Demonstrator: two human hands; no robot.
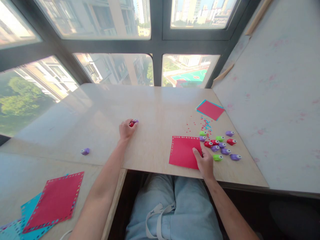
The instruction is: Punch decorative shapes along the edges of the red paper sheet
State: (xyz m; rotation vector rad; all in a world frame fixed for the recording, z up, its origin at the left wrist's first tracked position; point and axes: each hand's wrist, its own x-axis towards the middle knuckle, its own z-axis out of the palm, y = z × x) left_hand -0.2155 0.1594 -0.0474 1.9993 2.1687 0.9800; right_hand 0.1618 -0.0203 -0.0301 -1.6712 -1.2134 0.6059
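My left hand (126, 130) is closed around a red craft punch (131, 124) over the middle of the table; a purple craft punch (135, 121) shows at its fingertips, and I cannot tell whether it is gripped too. My right hand (206, 164) pinches the right side of a red paper sheet (183, 151), thumb on top, other fingers at and partly under the edge. Small punched holes run along the sheet's top edge and partway down its left edge. Just right of that hand lie several purple, red and green craft punches (225, 151).
Red and blue paper bits (206, 125) are scattered beyond the punches. A stack of red and blue paper (211, 110) lies at the back right. One purple punch (85, 151) sits at left. Hole-edged sheets (56, 200) lie front left. A wall (280, 100) bounds the right side.
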